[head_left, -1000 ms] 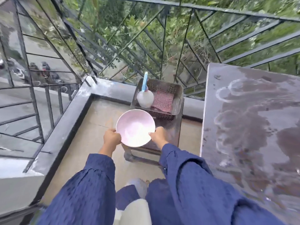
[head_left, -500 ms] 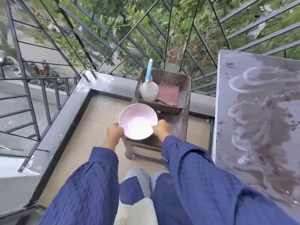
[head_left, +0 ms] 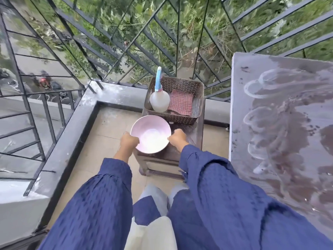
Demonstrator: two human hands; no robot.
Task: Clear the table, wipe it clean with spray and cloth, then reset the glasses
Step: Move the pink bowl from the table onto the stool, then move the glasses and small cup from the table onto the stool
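A person in blue sleeves grasps one pink bowl (head_left: 150, 134) by its rim, left hand (head_left: 129, 142) and right hand (head_left: 177, 138) on opposite sides, above a dark stool (head_left: 189, 130). One perforated basket (head_left: 197, 91) on it holds one spray bottle (head_left: 159, 98) and one checked cloth (head_left: 181, 102). The smeared table (head_left: 281, 123) stands right.

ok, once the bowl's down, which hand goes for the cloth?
Right, probably. The right hand sits just in front of the cloth on the right side of the basket; the left hand would cross past the spray bottle. Both grip the bowl now.
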